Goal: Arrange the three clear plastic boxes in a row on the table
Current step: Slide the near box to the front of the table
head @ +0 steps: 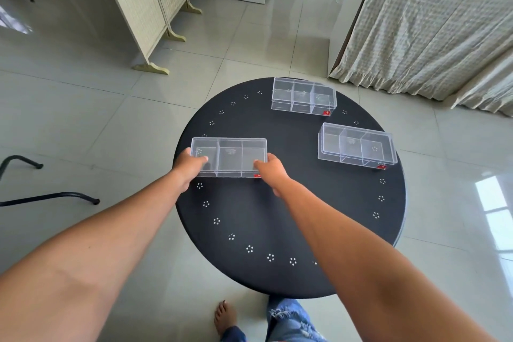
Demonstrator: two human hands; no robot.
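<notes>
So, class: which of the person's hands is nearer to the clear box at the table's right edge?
Right. The right hand grips the near box at its right end, closer to the right-edge box; the left hand holds the far end.

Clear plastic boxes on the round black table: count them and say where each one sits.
3. One box at the left edge, gripped by the left hand and right hand. One box at the far edge. One box at the right edge. None appears hidden.
</notes>
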